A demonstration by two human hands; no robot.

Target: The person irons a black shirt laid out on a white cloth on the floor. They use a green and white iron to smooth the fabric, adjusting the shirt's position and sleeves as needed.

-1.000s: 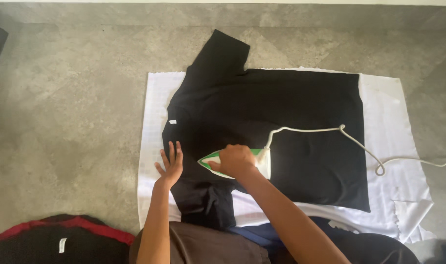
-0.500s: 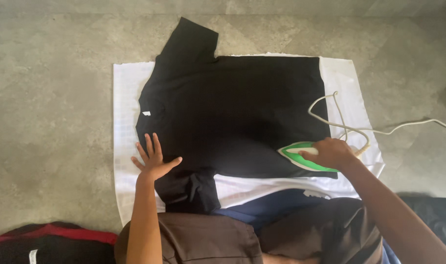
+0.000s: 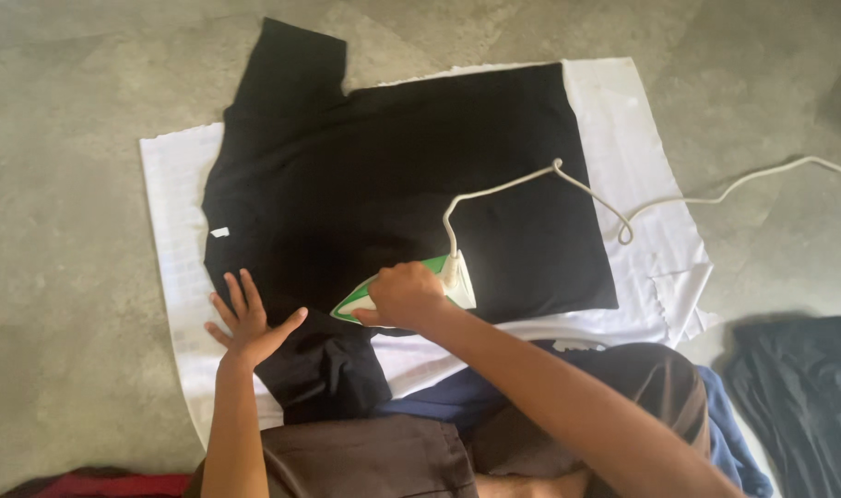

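The green and white iron (image 3: 411, 293) has been swept back from the right edge to the near hem of the black shirt (image 3: 393, 184), so that strip is being pressed again, the right hand (image 3: 404, 295) clenched on its handle. The left hand (image 3: 250, 323) is kept flat, fingers spread and holding nothing, on the near sleeve. Farther off, a small white tag (image 3: 219, 232), seemingly a label, is seen at the collar, on the white sheet (image 3: 176, 184) over the floor.

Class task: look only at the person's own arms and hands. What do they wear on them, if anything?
Nothing shows on them. The left hand and right hand are gloveless, both forearms bare with no sleeve in view, and no watch, ring or bracelet can be made out.
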